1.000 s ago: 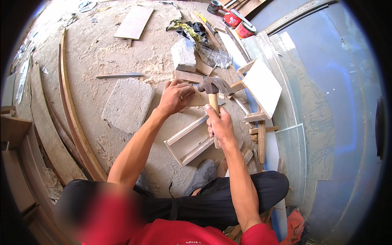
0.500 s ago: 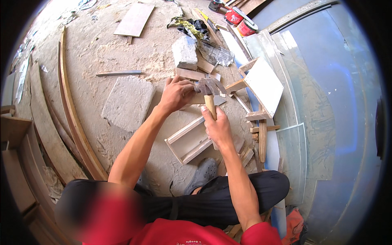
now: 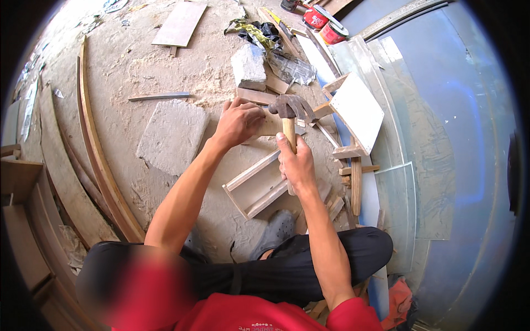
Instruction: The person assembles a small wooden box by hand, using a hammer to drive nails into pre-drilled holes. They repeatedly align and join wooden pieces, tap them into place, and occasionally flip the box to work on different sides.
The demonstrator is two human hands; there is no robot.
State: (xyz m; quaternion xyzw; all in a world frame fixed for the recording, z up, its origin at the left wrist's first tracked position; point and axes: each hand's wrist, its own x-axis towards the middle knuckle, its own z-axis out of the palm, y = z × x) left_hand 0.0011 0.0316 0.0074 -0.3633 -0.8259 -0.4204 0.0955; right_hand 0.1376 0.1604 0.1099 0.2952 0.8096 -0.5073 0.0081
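Note:
My right hand [image 3: 297, 166] is wrapped round the wooden handle of a claw hammer [image 3: 289, 131]. Its dark metal head is raised just to the right of my left fingers, claw pointing right. My left hand [image 3: 240, 122] is closed, fingers bent together over a wooden board [image 3: 269, 128] that shows partly beneath. Whatever the fingertips pinch is hidden. Nearer to me, a small open wooden box frame [image 3: 255, 203] lies tilted on the floor, below the hammer.
A concrete block [image 3: 248, 67] and a flat stone slab [image 3: 172, 137] lie ahead and left. To the right, a white-topped wooden piece [image 3: 359, 113] stands by glass sheets [image 3: 397, 204]. Long planks [image 3: 96, 149] line the left. Red cans [image 3: 333, 33] sit at the far right.
My right hand has shifted the hammer slightly right and up, so its head stands farther from my left fingers. My left hand stays nearly in place.

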